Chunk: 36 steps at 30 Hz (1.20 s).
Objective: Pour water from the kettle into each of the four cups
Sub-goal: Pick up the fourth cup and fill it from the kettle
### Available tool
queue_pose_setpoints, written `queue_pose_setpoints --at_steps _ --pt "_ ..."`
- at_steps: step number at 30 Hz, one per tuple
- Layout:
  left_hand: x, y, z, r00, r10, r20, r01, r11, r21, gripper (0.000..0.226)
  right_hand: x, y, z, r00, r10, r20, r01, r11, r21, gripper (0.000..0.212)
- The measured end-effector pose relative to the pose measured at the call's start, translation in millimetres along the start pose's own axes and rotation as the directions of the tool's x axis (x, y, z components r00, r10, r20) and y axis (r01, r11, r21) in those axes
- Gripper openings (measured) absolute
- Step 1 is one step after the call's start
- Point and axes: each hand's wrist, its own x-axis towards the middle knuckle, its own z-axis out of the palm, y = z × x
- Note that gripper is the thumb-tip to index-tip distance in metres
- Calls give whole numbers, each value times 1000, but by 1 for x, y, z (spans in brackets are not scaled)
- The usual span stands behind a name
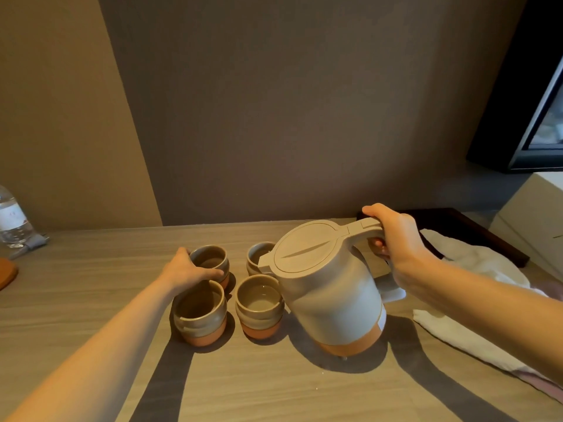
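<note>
Four beige cups with terracotta bases stand in a square on the wooden table (pixel 91 300). My left hand (pixel 185 271) grips the far left cup (pixel 211 259). The near left cup (pixel 199 312) and near right cup (pixel 259 306) stand in front; the near right one shows water inside. The far right cup (pixel 259 255) is partly hidden behind the kettle's spout. My right hand (pixel 396 242) grips the handle of the beige kettle (pixel 329 287), which is tilted left with its lid shut and its spout over the far right cup.
A clear water bottle (pixel 12 220) stands at the far left edge, with a wooden coaster (pixel 6 272) in front of it. A white cloth (pixel 475 300) lies on the right, behind it a dark tray (pixel 475 229). A wall rises right behind the table.
</note>
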Motion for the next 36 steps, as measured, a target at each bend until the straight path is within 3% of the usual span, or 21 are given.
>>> queue_pose_setpoints --at_steps 12,26,36 --pt "8 6 6 976 160 -146 -152 986 64 82 8 7 -1 1000 19 -5 -19 1000 18 28" --pt "-30 60 -16 893 304 -333 -382 901 -203 83 -12 -14 -13 997 -28 -77 32 998 46 34" --pt "-100 61 -20 930 243 -277 -349 820 -453 83 -38 -28 -20 994 -53 -94 57 997 47 31"
